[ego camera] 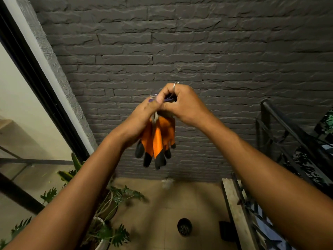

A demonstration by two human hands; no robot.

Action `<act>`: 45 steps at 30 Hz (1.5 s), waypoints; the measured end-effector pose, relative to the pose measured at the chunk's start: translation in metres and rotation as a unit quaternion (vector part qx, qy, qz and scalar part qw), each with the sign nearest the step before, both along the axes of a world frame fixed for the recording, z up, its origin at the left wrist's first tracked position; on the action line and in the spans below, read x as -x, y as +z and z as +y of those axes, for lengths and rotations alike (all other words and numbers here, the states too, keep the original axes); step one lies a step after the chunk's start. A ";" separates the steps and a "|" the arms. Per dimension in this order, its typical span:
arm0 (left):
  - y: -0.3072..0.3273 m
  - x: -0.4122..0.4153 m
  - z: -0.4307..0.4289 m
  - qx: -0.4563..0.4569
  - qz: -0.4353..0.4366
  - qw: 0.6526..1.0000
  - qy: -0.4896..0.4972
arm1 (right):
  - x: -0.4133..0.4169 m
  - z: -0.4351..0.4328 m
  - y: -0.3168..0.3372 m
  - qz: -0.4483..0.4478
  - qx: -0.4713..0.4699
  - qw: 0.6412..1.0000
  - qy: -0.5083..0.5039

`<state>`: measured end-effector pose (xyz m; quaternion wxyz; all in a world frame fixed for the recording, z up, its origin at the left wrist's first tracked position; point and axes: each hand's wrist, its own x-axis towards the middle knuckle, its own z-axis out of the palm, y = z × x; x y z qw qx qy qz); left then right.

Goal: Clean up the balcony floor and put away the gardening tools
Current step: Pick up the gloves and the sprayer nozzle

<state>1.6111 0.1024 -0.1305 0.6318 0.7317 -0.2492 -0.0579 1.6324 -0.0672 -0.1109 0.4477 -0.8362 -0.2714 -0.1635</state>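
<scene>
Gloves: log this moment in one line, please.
gloves: orange, black fingertips, hanging down | left hand: grips cuffs | right hand: pinches at cuffs, purple item unclear | floor: black pot

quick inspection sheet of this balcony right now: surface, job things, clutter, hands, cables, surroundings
surface: beige tiled floor, bare in the middle.
job's things: orange fabric gloves with black fingertips, hanging fingers down, held up before the wall; small purple piece at their cuffs, too hidden to identify.
clutter: small round black pot standing on the floor.
grippers: left hand grips the glove cuffs; right hand pinches the purple piece.
cables: nothing seen.
surroundings: dark grey brick wall; green potted plants and glass door at left; black metal railing at right.
</scene>
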 end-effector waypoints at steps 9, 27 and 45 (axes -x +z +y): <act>-0.004 -0.003 -0.003 -0.232 -0.098 0.953 0.168 | -0.009 0.001 0.002 0.007 -0.087 0.996 -0.010; -0.004 -0.011 -0.004 -0.065 -0.048 0.977 0.199 | -0.007 -0.017 -0.018 0.218 -0.206 0.954 0.023; 0.017 -0.023 0.007 -0.015 0.024 0.990 0.137 | -0.019 -0.020 -0.016 0.146 -0.175 0.973 0.031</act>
